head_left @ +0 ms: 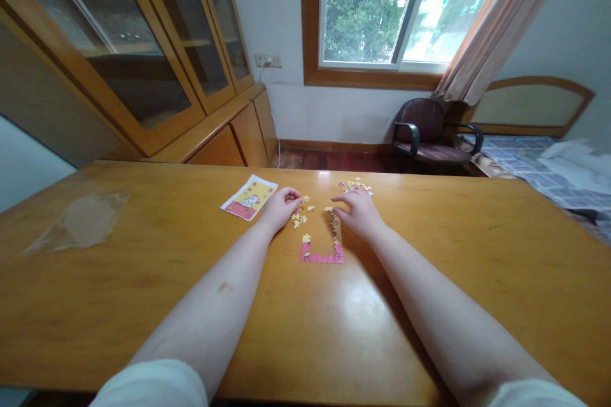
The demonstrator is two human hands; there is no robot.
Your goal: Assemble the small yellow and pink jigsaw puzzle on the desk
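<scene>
Wooden bench (pixel 429 280) carries a part-built jigsaw frame (pixel 323 253); the left hand (pixel 279 206) seems to pinch a loose piece (pixel 296 211), the right hand (pixel 360 211) lies loosely curled on the frame's right edge. Matching border colours first helps.

Light: daylight, soft and even, entering by the window (pixel 405 6) at the far wall; panes overexposed at the right, foliage outside washed pale.
Glare: broad pale sheen on the table (pixel 363 305) near its near edge, between the forearms; weaker sheen on the clear plastic sheet (pixel 79 222) toward the left edge.
Shadows: faint, soft-edged, beside the right forearm.
Distortion: wide-angle; cabinet (pixel 143 57) and table edges bow at the frame borders.
Focus: centre fairly sharp; puzzle pieces (pixel 356 186) too small to read; corners soft.
</scene>
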